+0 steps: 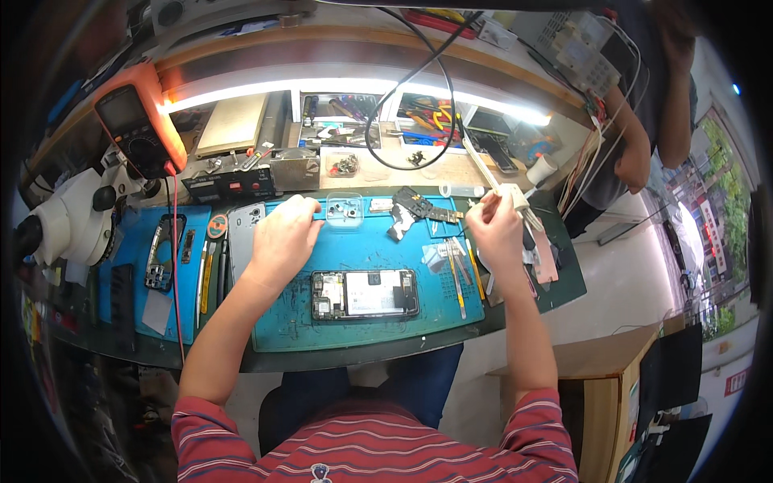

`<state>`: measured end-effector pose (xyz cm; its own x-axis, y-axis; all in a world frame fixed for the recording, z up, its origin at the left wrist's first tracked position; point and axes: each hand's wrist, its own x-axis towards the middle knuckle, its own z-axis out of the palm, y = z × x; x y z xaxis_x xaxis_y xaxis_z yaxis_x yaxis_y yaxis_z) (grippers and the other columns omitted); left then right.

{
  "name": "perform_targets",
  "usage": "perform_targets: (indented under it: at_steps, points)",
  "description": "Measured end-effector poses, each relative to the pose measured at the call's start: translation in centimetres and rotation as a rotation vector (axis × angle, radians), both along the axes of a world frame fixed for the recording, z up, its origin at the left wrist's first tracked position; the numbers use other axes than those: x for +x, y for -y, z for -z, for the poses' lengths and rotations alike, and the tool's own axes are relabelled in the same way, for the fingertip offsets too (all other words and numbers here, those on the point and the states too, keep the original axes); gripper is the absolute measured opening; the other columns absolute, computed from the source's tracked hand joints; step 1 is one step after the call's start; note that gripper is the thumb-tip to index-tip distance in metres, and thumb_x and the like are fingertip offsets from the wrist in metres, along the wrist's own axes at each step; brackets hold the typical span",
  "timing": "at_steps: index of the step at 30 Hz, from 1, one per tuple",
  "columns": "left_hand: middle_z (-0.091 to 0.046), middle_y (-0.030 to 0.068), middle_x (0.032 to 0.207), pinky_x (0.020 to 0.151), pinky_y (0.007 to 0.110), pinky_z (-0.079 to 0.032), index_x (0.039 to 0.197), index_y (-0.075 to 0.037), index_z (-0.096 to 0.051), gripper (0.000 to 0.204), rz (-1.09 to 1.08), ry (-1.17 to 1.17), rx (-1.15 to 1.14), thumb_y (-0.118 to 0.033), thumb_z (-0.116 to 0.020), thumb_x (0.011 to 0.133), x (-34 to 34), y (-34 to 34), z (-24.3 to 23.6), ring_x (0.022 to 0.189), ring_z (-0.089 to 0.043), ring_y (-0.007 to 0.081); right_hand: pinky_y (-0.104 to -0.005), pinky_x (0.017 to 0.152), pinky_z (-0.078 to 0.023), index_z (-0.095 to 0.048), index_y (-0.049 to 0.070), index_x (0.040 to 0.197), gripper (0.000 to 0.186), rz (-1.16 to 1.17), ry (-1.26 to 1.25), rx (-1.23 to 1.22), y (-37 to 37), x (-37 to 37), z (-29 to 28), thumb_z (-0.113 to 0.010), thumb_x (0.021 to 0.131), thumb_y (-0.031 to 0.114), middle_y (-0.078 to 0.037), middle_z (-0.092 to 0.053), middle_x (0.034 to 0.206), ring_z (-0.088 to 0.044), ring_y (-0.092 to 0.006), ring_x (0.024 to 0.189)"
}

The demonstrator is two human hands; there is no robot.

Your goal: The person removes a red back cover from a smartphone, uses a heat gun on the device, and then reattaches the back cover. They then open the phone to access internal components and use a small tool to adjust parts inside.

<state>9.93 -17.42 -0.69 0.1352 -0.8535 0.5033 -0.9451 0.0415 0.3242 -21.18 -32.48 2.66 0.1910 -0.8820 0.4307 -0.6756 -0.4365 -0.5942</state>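
An opened phone [378, 291] lies on the blue work mat [362, 334], its battery and inner parts bared. Beyond it, my left hand [283, 229] is closed, fingers curled together beside a small clear plastic box [345, 209] that holds tiny parts. Whatever those fingers pinch, if anything, is hidden. My right hand [495, 221] is also closed, its fingertips pressed together near the foot of a long pale stick-like arm [481, 163]. I cannot make out what is between them. Black phone parts [415, 211] with ribbon-like pieces lie between my hands.
Tweezers [456, 278] rest right of the phone. At left stand an orange multimeter [138, 121] and a white microscope [68, 217]; a phone frame [165, 251] lies near them. A black cable [372, 133] hangs above the bench. Another person's arm [632, 145] is at right.
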Motion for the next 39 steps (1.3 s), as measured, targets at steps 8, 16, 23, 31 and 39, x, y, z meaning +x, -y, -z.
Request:
perform_targets:
  at_steps: [8,16,23,31,39]
  points:
    - [-0.063,0.0045,0.100,0.074,0.038,-0.057,0.106,-0.012,-0.073,0.019,0.103,0.004,-0.091,-0.015,-0.080,0.088,-0.4,0.8,0.2,0.089,-0.068,0.0254,-0.0290,0.068,-0.060,-0.051,0.000,0.134,0.035,-0.578,0.368,0.044,-4.3,7.7,0.1,-0.064,0.101,0.003,-0.012,-0.079,0.103,-0.078,-0.0172,0.082]
    - [-0.072,0.0083,0.097,0.075,0.040,-0.058,0.106,-0.007,-0.073,0.012,0.025,-0.014,-0.142,-0.005,-0.069,0.094,1.1,0.0,1.0,0.091,-0.071,0.0292,-0.0321,0.075,-0.060,-0.057,-0.001,0.130,0.030,-0.574,0.364,-0.040,-2.6,10.8,3.1,-0.065,0.103,0.007,-0.012,-0.079,0.107,-0.079,-0.0207,0.089]
    - [-0.073,0.0088,0.099,0.076,0.039,-0.058,0.108,-0.006,-0.072,0.013,0.023,-0.035,-0.133,-0.005,-0.069,0.095,0.1,-0.4,-0.1,0.092,-0.071,0.0290,-0.0331,0.077,-0.059,-0.057,0.000,0.130,0.030,-0.568,0.267,-0.051,-1.9,10.6,3.2,-0.065,0.102,0.005,-0.011,-0.078,0.107,-0.079,-0.0217,0.090]
    - [-0.071,0.0080,0.097,0.075,0.038,-0.058,0.111,-0.008,-0.071,0.017,0.040,-0.028,-0.109,-0.007,-0.070,0.094,-0.5,-0.5,0.2,0.090,-0.071,0.0277,-0.0295,0.078,-0.059,-0.056,-0.002,0.132,0.033,-0.575,0.250,-0.150,-2.1,10.7,3.3,-0.066,0.101,0.003,-0.011,-0.079,0.109,-0.075,-0.0162,0.085]
    - [-0.068,0.0051,0.098,0.072,0.038,-0.058,0.110,-0.011,-0.071,0.021,0.064,-0.017,-0.048,-0.012,-0.076,0.090,-1.0,-0.1,1.5,0.090,-0.070,0.0253,-0.0318,0.075,-0.059,-0.056,0.001,0.130,0.036,-0.585,0.282,-0.179,-2.9,10.9,3.0,-0.068,0.096,-0.002,-0.010,-0.079,0.105,-0.079,-0.0203,0.084]
